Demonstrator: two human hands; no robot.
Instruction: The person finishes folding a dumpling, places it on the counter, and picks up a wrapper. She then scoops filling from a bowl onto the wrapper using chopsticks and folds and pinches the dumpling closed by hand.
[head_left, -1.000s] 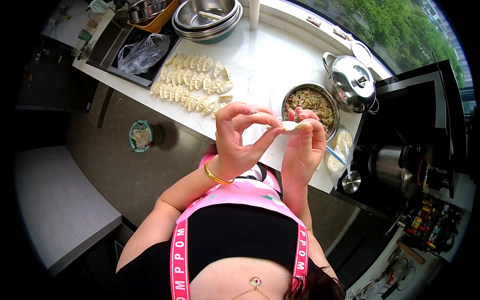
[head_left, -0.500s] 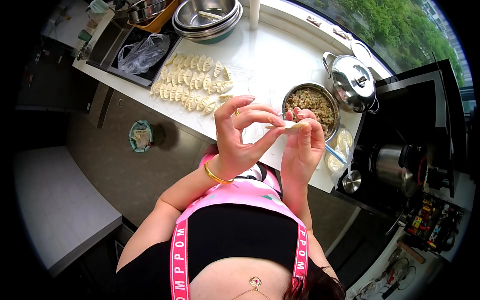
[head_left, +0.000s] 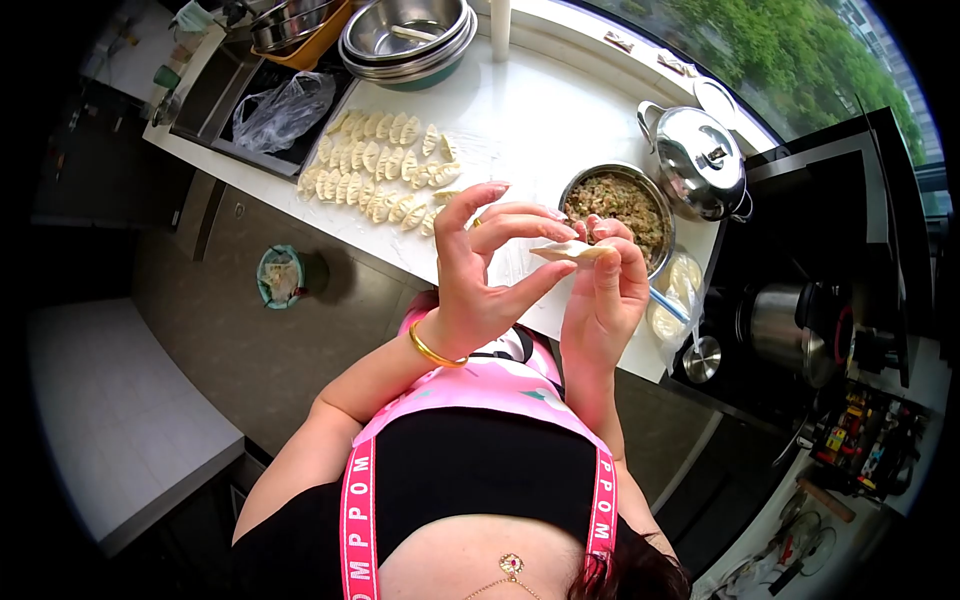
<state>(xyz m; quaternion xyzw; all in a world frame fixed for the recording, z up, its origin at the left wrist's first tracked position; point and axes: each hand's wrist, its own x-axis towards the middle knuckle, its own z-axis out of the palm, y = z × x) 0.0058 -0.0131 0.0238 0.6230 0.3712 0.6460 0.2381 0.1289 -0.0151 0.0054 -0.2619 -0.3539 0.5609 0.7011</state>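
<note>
A folded pale dumpling (head_left: 562,252) is held up between my two hands above the counter's front edge. My right hand (head_left: 606,285) pinches its right end between thumb and curled fingers. At the other end, the thumb and fingertips of my left hand (head_left: 480,262) close about the edges; whether every fingertip touches the dough is hard to tell. A steel bowl of minced filling (head_left: 622,205) stands just behind my right hand. Rows of finished dumplings (head_left: 375,160) lie on the counter to the left. Filling inside the held dumpling is hidden.
Round wrappers in a plastic bag (head_left: 676,300) lie right of the bowl, near a blue-handled utensil (head_left: 668,306). A lidded steel pot (head_left: 700,160) stands behind. Stacked basins (head_left: 410,55) are at the back left. A bin (head_left: 281,275) stands on the floor.
My left thumb and fingertips have parted slightly, so more of the dumpling shows between them. My right hand keeps its pinch. The view has shifted slightly.
</note>
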